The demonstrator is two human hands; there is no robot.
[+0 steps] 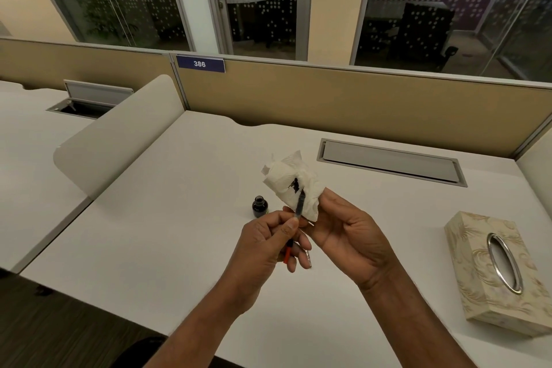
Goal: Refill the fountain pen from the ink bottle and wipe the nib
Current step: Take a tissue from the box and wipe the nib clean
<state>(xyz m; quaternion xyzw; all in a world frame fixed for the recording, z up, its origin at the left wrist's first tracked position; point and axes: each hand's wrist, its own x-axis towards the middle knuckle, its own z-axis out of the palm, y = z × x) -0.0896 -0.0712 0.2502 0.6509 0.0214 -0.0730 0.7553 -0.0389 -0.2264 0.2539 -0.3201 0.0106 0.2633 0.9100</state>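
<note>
White bench (179, 218), tissue box (493, 272) on it, at my right. Right hand (349, 236) grips a crumpled, ink-stained tissue (294, 185). Ink bottle (260, 207) stands uncapped on the bench, just past my left hand (265, 248), which pinches the pen (299, 207), nib against the stain.

White desk (167, 233), wide and plain, with a wavy back edge against a tan partition (358, 104). Carries near the middle a small ink bottle (259, 207): stands upright, neck open, dark inside. Carries at the right side, well apart from the bottle, a cream tissue box (504, 275) with leaf pattern and an oval metal-rimmed opening on top; lies flat, slightly turned. Set into the surface further back, a long grey cable flap (391, 163), closed. At the left edge, a rounded beige side screen (119, 134).
</note>
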